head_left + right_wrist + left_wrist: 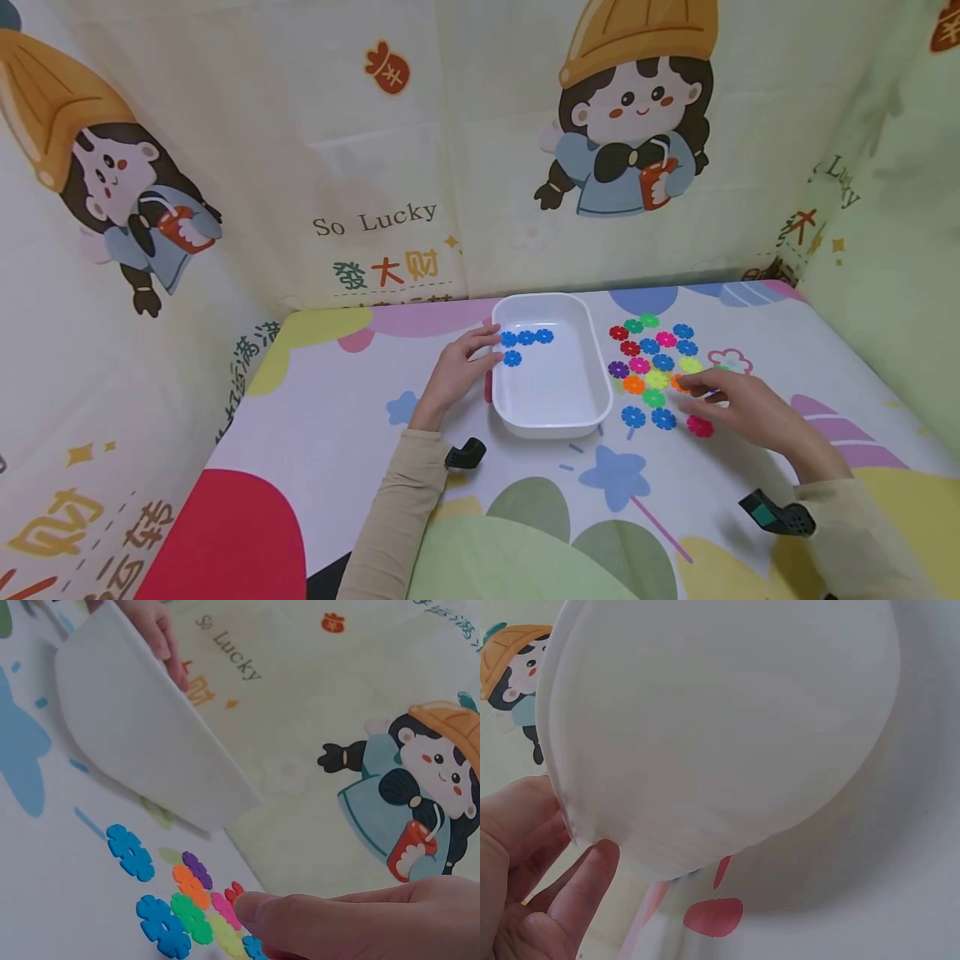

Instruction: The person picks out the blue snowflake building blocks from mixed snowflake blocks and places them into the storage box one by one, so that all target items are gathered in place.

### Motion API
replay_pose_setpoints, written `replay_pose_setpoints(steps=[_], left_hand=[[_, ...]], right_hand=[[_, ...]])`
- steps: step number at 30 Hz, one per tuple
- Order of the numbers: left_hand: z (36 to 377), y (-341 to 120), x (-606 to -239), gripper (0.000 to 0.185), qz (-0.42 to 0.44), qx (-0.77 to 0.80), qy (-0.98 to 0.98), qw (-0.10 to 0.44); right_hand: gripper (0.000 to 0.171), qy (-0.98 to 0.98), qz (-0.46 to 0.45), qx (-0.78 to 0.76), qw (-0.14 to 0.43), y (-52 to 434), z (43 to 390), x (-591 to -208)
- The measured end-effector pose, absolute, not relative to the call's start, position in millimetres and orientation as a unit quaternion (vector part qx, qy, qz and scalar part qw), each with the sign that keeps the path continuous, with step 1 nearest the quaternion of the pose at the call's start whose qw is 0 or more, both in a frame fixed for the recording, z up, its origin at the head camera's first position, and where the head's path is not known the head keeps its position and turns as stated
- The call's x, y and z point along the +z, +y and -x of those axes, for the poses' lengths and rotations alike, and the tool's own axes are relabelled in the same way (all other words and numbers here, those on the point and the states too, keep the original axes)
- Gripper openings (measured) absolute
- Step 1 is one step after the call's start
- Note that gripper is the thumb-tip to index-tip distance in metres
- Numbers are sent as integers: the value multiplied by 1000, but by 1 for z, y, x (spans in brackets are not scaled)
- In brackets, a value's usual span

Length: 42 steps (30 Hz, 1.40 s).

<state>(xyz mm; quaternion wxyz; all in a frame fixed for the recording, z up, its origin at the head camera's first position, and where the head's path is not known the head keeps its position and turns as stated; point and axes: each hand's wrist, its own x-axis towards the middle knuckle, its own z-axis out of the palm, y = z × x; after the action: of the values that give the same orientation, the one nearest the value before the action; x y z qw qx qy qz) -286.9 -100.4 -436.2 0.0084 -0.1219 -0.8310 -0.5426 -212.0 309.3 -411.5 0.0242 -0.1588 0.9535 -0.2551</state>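
White plastic forms the tub (553, 417), set on the patterned cloth (337, 433) with four blue discs (525, 340) inside at its far end. Its left rim is touched by the left hand (459, 371), fingers loosely extended — nothing is gripped. An orange disc (679, 382) among the pile (654, 367) is touched by the right hand (742, 408); whether it is pinched cannot be told.
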Motion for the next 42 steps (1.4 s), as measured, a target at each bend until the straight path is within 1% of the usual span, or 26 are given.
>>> replay_pose_setpoints(steps=[12,20,25,42], left_hand=[[286,-100,-438,39,122,-539,-833,8],[286,-100,-439,37,118,-542,-832,6],[287,-100,-438,37,118,-539,-834,7],[286,-100,-435,37,120,-540,-833,5]], right_hand=[[47,951,165,-262,24,307,209,-414],[46,935,209,-284,25,304,209,-419],[44,939,219,-265,26,298,209,-424],[34,951,191,-243,18,285,208,-432]])
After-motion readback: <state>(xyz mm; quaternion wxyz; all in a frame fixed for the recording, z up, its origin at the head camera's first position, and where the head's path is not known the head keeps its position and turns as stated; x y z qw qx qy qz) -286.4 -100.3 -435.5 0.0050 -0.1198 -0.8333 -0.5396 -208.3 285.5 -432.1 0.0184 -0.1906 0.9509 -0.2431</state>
